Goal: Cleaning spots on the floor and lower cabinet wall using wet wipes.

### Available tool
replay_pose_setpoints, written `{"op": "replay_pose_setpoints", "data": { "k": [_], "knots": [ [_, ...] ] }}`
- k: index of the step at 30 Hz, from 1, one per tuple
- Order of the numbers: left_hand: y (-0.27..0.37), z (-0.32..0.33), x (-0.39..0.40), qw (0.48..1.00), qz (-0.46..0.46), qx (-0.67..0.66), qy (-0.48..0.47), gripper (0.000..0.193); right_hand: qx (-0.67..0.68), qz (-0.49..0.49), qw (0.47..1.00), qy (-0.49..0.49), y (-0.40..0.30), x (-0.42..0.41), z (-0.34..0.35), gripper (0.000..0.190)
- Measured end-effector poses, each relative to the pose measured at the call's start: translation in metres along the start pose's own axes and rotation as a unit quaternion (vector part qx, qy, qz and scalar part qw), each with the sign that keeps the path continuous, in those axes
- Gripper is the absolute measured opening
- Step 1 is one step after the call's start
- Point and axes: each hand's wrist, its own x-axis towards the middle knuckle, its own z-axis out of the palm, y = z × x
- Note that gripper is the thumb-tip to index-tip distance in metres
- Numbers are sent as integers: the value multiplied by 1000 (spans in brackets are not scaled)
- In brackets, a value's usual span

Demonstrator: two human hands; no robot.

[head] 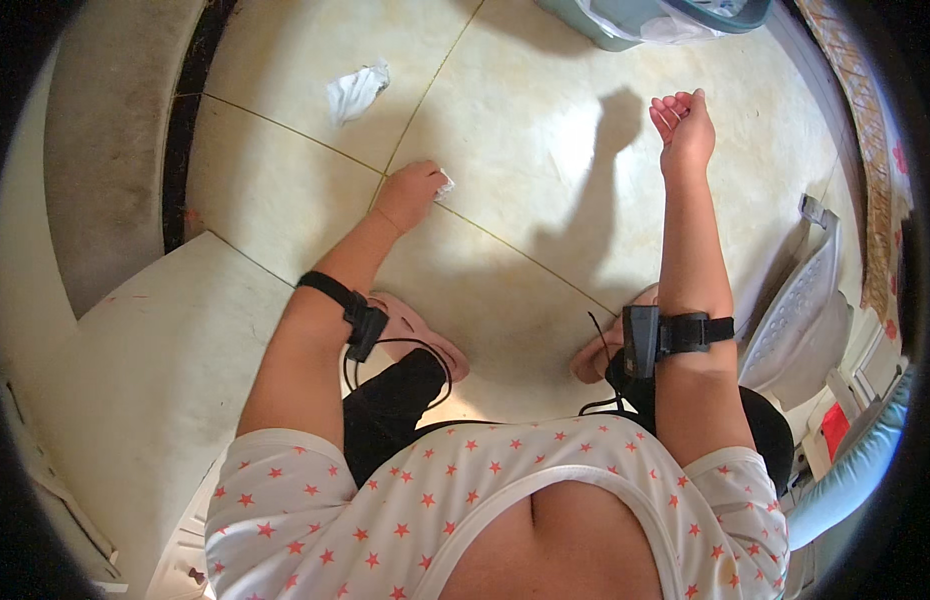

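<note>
My left hand (411,196) is low over the tiled floor, its fingers closed on a small crumpled white tissue (445,185). Farther ahead and a little to the left, another crumpled white tissue (358,91) with a dark smudge lies flat on the tiles. My right hand (685,139) is held out to the right, its fingers loosely curled and slightly apart, and nothing shows in it. Ahead of it, at the top edge, stands a teal waste bin (619,34) lined with a translucent bag (679,28) with white waste inside.
A grey plastic folding stool or basin-like item (799,300) leans at the right. Pink slippers (416,330) are on my feet. Black straps with small devices (367,324) and cables circle my forearms. At the left are a dark floor strip (181,165) and a pale panel (135,360).
</note>
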Motion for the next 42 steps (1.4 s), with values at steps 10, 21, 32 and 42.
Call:
{"op": "replay_pose_setpoints", "data": {
  "k": [10,21,32,42],
  "knots": [
    [48,22,15,988,-114,-28,97,7,-3,22,1000,-21,8,-1,2,30],
    [35,-11,78,960,-135,-138,203,15,-18,19,1000,8,7,0,-12,30],
    [62,20,40,963,-105,-232,84,17,-36,13,999,-11,6,3,-13,31],
    [84,30,7,995,2,-90,47,9,-40,14,999,-24,11,2,-4,31]
  ]
}}
